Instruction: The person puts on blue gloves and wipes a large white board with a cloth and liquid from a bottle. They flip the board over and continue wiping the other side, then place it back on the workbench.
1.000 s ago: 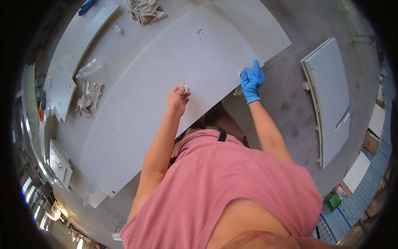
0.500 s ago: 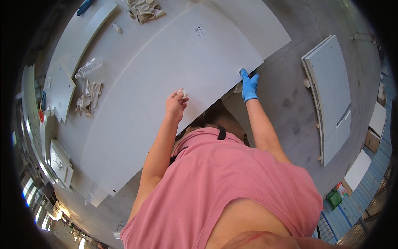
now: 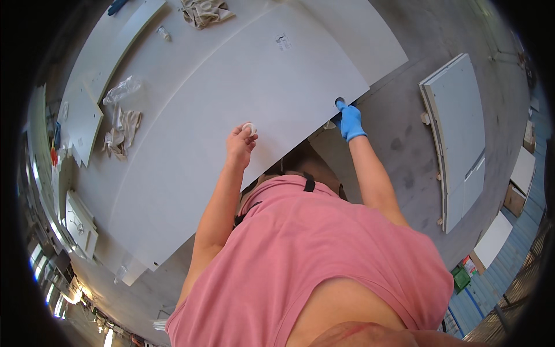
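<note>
My bare left hand (image 3: 240,143) pinches a small white round disc (image 3: 249,129) between thumb and fingers, just above a large white panel (image 3: 231,92). On my right hand (image 3: 351,122) is a blue glove. It grips the panel's near edge by its right corner, one digit on top beside a dark round hole (image 3: 340,102) and other fingers partly hidden below the edge. A printed label (image 3: 283,41) is stuck on the panel toward its far side.
Left of the panel lie a clear plastic bottle (image 3: 123,91), a crumpled cloth (image 3: 122,134) and a small bottle (image 3: 164,33). Another cloth (image 3: 205,11) lies at the far side. Stacked boards (image 3: 457,139) stand on the floor to the right.
My right hand has shifted slightly, and the dark hole now shows beside its digit. My left hand has moved a little left with the disc. The view has shifted slightly.
</note>
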